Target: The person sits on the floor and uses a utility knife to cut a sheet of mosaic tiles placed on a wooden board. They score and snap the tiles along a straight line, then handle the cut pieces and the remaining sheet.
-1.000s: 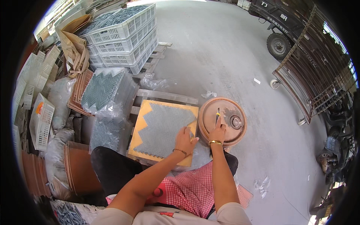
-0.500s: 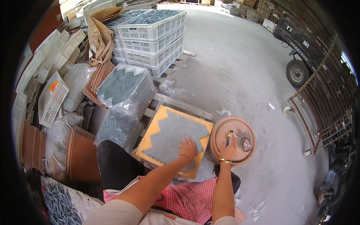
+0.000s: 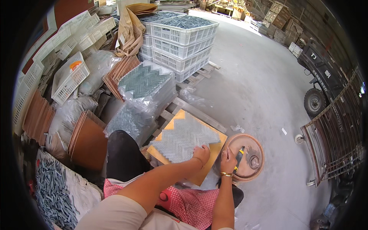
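Tile sheet (image 3: 182, 140) on board (image 3: 206, 169), bucket (image 3: 249, 147) to the right, crates (image 3: 180, 51) on pallet (image 3: 200, 77) behind.

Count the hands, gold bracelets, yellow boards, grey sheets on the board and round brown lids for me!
Hands: 2, left hand and right hand
Gold bracelets: 1
Yellow boards: 1
Grey sheets: 1
Round brown lids: 1
Total: 6

The right hand (image 3: 229, 162) hides part of the yellow-and-black tool (image 3: 240, 156) (its tip too small to tell); the left hand (image 3: 202, 154) covers some grey sheet (image 3: 184, 138); the lower edge crops 2 sleeves (image 3: 115, 211), the dark rim a metal rack (image 3: 332, 134)
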A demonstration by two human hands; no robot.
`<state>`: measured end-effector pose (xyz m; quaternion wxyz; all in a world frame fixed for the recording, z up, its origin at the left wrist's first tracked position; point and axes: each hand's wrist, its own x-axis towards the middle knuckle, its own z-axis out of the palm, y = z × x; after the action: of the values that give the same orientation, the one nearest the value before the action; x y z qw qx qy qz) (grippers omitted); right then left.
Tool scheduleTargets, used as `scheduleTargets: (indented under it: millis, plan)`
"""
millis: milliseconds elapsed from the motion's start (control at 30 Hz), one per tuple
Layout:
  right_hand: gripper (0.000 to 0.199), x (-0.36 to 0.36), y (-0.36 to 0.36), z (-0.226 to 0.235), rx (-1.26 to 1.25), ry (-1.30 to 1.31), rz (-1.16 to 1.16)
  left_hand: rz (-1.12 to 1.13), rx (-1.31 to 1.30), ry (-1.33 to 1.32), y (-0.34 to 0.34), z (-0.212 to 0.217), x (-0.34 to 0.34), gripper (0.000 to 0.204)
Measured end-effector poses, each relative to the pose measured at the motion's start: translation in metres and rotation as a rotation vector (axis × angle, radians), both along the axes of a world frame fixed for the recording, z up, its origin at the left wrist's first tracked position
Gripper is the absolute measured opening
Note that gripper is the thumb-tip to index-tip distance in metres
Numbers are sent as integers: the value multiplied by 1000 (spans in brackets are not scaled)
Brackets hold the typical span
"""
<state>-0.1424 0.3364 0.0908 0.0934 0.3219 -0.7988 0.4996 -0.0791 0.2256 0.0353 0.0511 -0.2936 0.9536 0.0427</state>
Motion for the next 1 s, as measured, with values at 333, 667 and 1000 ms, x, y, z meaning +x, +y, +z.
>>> scheduleTargets:
  millis: [333,667,1000]
  plan:
    - [47,53,-80,-38,-104,-1075,454,-335,222,286,-169,217,67,18]
    - [54,72,-169,-44,-956,-1672,953,-245,1001,463,-228,306,163,37]
    - [58,73,-241,23,-662,-1490,767,-122,1250,789,-314,261,249,55]
